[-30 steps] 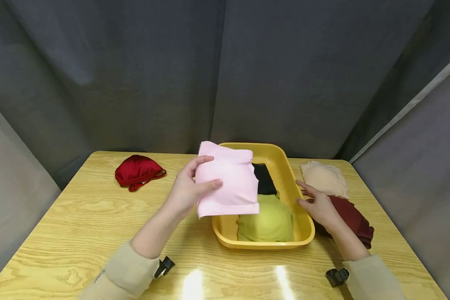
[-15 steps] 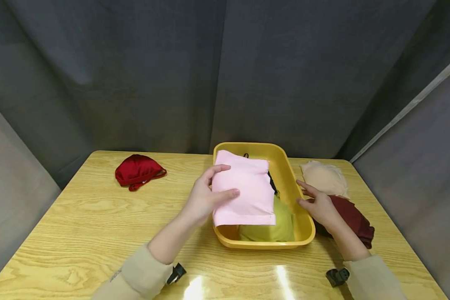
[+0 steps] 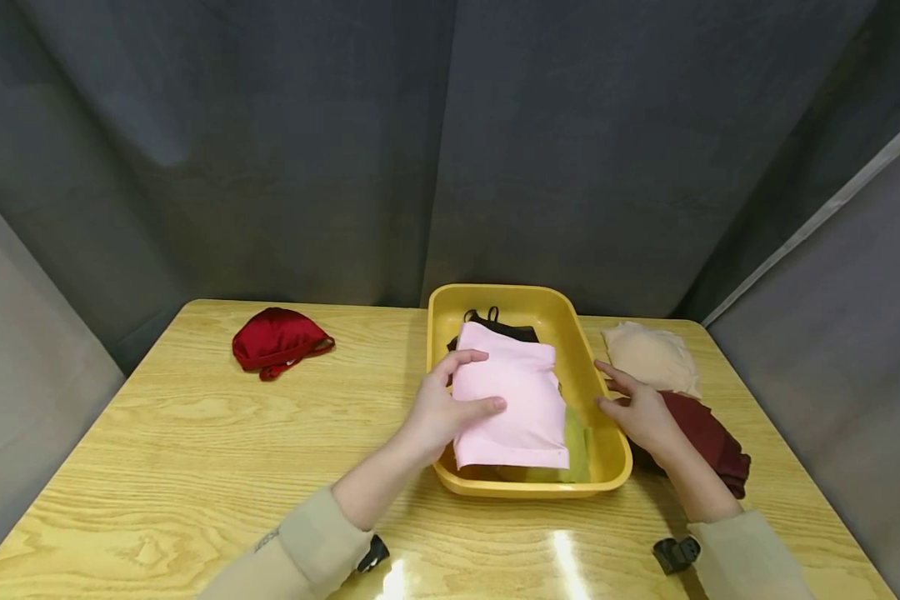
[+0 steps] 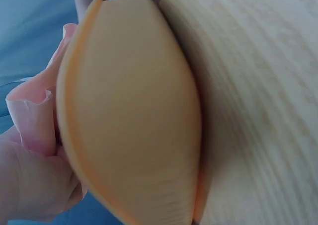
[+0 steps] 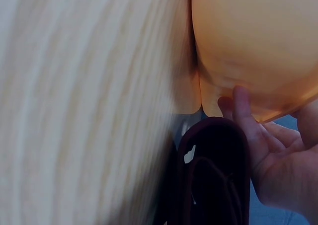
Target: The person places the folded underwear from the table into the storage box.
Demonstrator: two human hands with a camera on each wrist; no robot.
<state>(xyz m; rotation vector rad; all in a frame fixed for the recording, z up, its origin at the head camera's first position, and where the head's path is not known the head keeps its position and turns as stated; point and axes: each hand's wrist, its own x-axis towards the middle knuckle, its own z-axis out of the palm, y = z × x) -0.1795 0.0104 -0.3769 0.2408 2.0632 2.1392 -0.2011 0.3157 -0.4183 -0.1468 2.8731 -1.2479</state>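
My left hand (image 3: 438, 410) pinches the left side of a folded pink bra (image 3: 512, 398) over the yellow basin (image 3: 444, 312). The thumb lies on top, and the other fingers go partly under the cloth. In the left wrist view, the pink bra (image 4: 35, 111) hangs above the rim of the basin (image 4: 129, 101). Beneath it in the basin are a black strappy garment (image 3: 521, 332) and a yellow-green padded garment (image 3: 579, 454), both partly covered. My right hand (image 3: 645, 417) rests against the basin's right side; the right wrist view shows its fingers (image 5: 242, 103) extended along the outer wall.
A red satin bra (image 3: 277, 340) lies on the wooden table (image 3: 217, 450) at the back left. Right of the basin lie a beige padded garment (image 3: 651, 358) and a folded maroon garment (image 3: 705, 442). Grey curtains (image 3: 330, 150) enclose the table's back and sides.
My left hand has carried the pink bra right and down, from the basin's left edge to over its inside. The black garment's straps have come into sight. My right hand has stayed put.
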